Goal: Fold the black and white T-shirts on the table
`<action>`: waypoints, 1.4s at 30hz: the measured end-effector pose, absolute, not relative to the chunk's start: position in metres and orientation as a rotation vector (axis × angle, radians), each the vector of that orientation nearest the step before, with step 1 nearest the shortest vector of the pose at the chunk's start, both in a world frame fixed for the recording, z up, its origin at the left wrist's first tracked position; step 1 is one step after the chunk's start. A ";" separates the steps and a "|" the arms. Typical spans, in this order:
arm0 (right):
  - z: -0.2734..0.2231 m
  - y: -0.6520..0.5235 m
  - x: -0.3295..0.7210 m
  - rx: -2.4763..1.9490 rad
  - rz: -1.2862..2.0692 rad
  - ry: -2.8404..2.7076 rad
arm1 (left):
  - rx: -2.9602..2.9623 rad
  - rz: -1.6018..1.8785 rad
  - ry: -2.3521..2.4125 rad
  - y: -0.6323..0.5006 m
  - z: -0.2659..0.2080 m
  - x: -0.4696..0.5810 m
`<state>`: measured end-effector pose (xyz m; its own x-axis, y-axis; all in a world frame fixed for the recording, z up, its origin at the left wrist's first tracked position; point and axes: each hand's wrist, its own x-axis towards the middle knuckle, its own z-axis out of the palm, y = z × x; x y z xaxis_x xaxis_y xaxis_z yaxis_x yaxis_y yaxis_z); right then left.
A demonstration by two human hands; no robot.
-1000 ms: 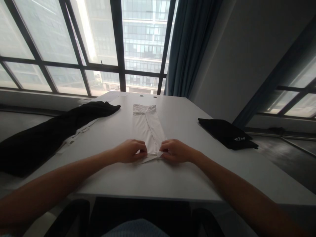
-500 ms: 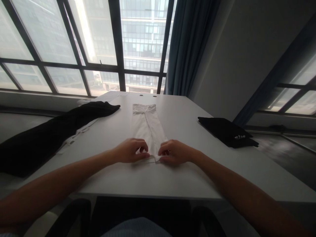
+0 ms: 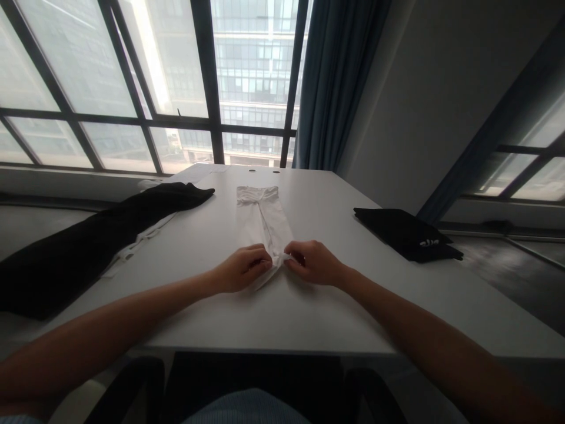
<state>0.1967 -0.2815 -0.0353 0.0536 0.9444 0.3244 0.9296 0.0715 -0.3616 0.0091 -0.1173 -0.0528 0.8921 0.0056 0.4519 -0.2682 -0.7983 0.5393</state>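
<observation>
1. Your hands have carried the white garment's (image 3: 260,221) near end farther up the counter (image 3: 309,306).
2. Your left hand (image 3: 242,268) and right hand (image 3: 311,262) each pinch that lifted end; the rest lies flat mid-counter.

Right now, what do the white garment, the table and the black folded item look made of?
White garment: thin soft fabric, matte; it creases and bunches where both hands pinch it. Table: smooth, hard white top, probably laminate, with a faint sheen. Black folded item: matte cloth, lying in flat layers with a small white print.
</observation>
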 end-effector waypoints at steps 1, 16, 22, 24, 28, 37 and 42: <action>-0.035 -0.281 0.198 -1.841 0.022 -1.764 | 2.387 0.599 -0.175 -0.116 -0.050 0.008; -0.034 -0.281 0.196 -1.594 0.333 -1.762 | 1.725 0.739 0.058 -0.093 -0.025 0.005; -0.036 -0.278 0.201 -1.719 0.104 -1.607 | 1.505 0.830 0.085 -0.102 -0.021 0.008; -0.035 -0.278 0.202 -1.708 0.088 -1.598 | 1.397 0.872 0.074 -0.106 -0.019 0.008; -0.035 -0.280 0.202 -1.692 0.136 -1.685 | 1.251 0.938 0.088 -0.089 -0.003 -0.001; -0.033 -0.279 0.200 -1.765 0.158 -1.695 | 1.748 1.016 -0.026 -0.086 -0.004 -0.005; -0.033 -0.281 0.202 -1.675 0.172 -1.763 | 2.456 0.534 -0.467 -0.136 -0.043 0.011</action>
